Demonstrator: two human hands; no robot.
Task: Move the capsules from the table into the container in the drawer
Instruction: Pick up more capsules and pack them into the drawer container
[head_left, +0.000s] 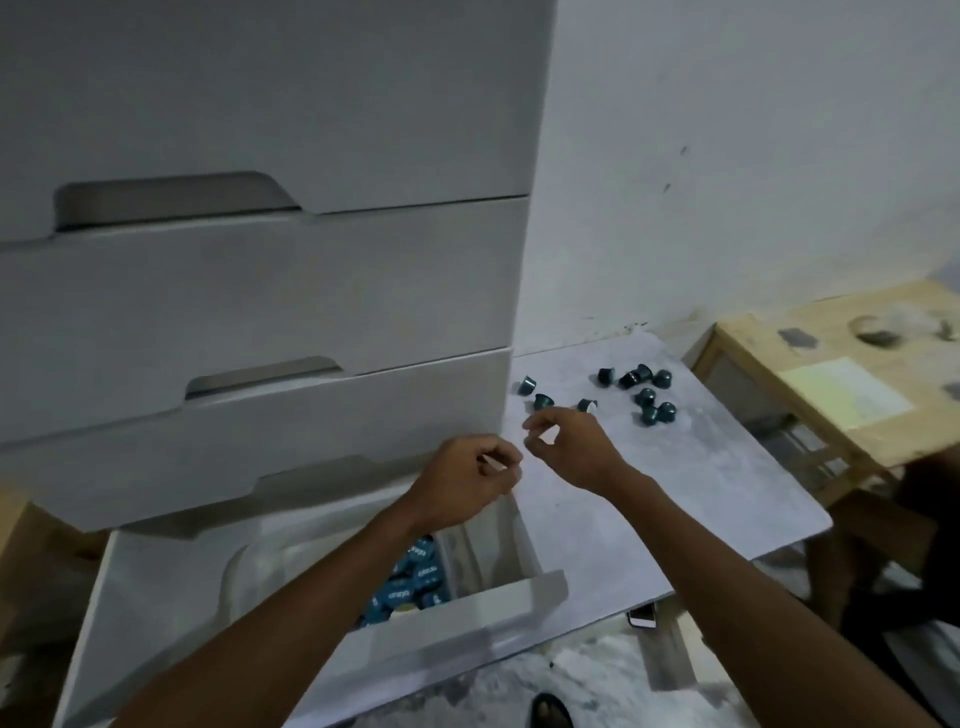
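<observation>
Several dark teal capsules lie on the pale table: a cluster near the back and three closer ones by the cabinet. My right hand hovers just in front of those closer capsules, thumb and forefinger apart with nothing between them. My left hand is over the back right corner of the open bottom drawer, its fingers curled in, and no capsule shows in it. Inside the drawer a translucent container holds blue-topped capsules, partly hidden by my left forearm.
A tall white drawer cabinet stands left of the table, its upper drawers closed. A wooden crate sits to the table's right against the wall. A small dark object shows under the table's front edge, and a shoe on the floor.
</observation>
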